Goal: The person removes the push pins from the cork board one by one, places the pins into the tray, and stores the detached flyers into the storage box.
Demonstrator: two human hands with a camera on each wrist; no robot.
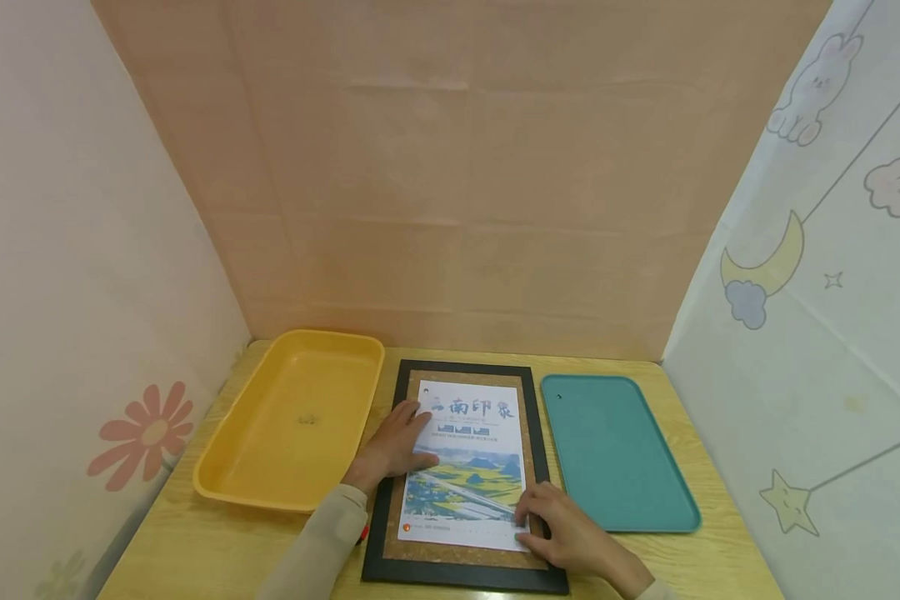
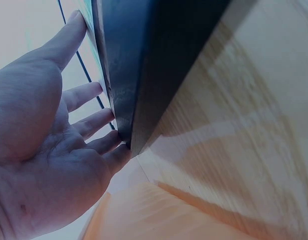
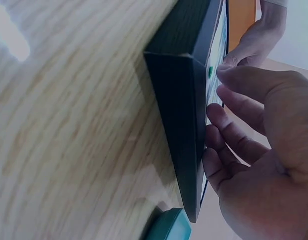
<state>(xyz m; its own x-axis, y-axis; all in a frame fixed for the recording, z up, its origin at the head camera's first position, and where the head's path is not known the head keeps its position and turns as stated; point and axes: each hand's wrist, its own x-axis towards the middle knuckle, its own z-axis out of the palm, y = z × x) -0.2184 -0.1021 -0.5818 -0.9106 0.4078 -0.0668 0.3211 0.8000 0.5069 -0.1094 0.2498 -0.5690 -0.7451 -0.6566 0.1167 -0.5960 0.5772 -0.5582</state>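
Note:
A printed sheet [image 1: 465, 492] with large blue lettering and a landscape picture lies on a cork board [image 1: 465, 554] in a black frame [image 1: 465, 573]. My left hand [image 1: 399, 442] rests with spread fingers over the sheet's left edge, its palm above the frame's left side. At the sheet's lower right corner, my right thumb tip touches a small green push pin [image 3: 210, 72]. The other fingers of my right hand [image 1: 566, 529] bend loosely onto the sheet and frame edge, apart from the thumb. An orange-red pin [image 1: 407, 527] marks the lower left corner, and a small dark pin [image 1: 426, 391] the upper left.
To the left stands a deep yellow tray [image 1: 292, 433]. A flat teal tray [image 1: 615, 450] lies right of the board. Something small and red [image 1: 363, 533] shows between my left sleeve and the frame. Hanging cloths enclose the wooden table [image 1: 195, 550] at back and sides.

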